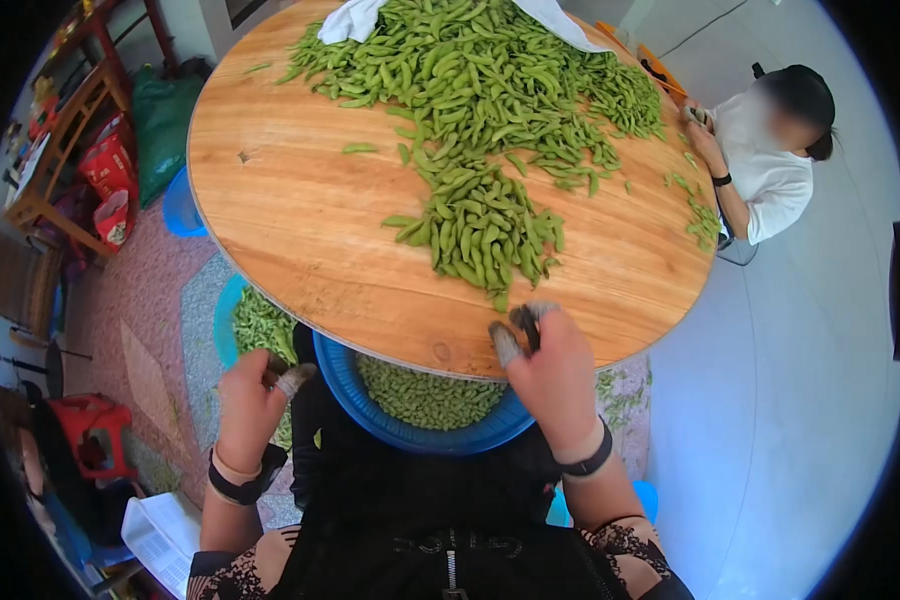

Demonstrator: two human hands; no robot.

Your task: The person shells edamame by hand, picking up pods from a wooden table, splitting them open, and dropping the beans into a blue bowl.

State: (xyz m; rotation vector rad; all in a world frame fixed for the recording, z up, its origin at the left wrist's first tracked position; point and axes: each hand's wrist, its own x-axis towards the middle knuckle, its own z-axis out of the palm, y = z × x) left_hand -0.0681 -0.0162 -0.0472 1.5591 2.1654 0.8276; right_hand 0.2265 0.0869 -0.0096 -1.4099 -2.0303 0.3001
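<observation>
My left hand (pixel 253 398) is at the left, over a turquoise basin (pixel 229 322) of emptied green pods. Its fingers are curled together with a pale cover on a fingertip; whatever they may hold is hidden. At the near table edge, my right hand (pixel 553 375) has its covered thumb and fingers apart, just below the small heap of green soybean pods (pixel 480 235). No pod shows between them. Below the edge, in front of my lap, a blue basin (pixel 415 438) holds many shelled green beans (pixel 430 398).
A large pod pile (pixel 470 80) covers the far part of the round wooden table (pixel 300 210), with white cloth (pixel 352 18) beside it. Another person (pixel 770 160) sits at the right, hands by the table. A red stool (pixel 95 430) and white basket (pixel 165 535) stand left.
</observation>
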